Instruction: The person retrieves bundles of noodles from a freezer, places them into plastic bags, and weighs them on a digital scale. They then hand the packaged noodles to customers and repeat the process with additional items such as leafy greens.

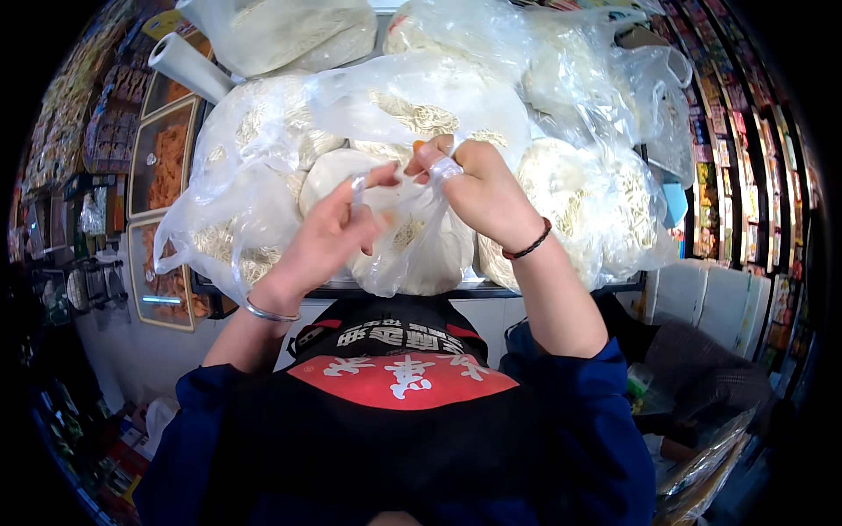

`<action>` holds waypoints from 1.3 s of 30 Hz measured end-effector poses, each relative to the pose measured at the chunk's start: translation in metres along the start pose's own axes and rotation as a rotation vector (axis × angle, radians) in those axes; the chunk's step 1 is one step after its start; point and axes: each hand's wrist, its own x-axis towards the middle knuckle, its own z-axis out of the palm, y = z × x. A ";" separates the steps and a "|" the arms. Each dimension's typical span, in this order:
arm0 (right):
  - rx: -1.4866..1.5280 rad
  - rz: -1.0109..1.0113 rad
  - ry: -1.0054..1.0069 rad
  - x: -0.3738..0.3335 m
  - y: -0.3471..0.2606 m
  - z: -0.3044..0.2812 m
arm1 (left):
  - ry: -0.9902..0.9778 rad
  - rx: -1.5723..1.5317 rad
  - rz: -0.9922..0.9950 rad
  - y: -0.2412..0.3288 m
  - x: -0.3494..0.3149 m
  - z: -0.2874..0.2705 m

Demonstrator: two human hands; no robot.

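Between my two hands a clear plastic bag (412, 267) stands at the near edge of the table, with pale strand-like noodles showing inside it. My right hand (482, 184) is closed, pinching gathered plastic of the bag's top; a small orange patch shows at its fingertips. My left hand (333, 228) has its index finger stretched toward the right hand, with a strip of the bag looped over its fingers. Just behind is a round pale bundle (338, 175), partly covered by plastic. The left fingertips are slightly blurred.
More clear bags of noodles (579, 210) crowd the table on both sides and behind. A white plastic roll (189, 66) leans at the far left, beside framed bins of orange food (171, 162). Packed shelves (732, 131) line the right; white boxes (706, 298) stand below.
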 end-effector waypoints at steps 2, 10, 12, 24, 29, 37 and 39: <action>-0.230 -0.038 -0.028 -0.004 -0.021 -0.004 | -0.108 0.169 -0.004 -0.007 0.005 0.004; -0.189 -0.213 -0.095 -0.062 0.027 -0.052 | -0.003 0.196 -0.086 -0.023 0.016 0.001; -0.144 0.200 0.209 -0.096 0.099 -0.045 | 0.044 0.123 -0.091 -0.029 0.015 0.000; 1.311 0.657 0.223 -0.098 0.183 0.068 | 0.095 -0.968 0.230 0.022 0.026 -0.089; 1.254 0.503 0.349 -0.082 0.162 0.064 | 0.119 -1.017 0.228 0.032 0.032 -0.105; 1.082 0.351 0.504 -0.092 0.167 0.048 | 0.184 -1.074 0.170 0.032 0.031 -0.123; 1.176 0.323 0.494 -0.102 0.153 0.047 | 0.173 -1.054 0.175 0.034 0.035 -0.134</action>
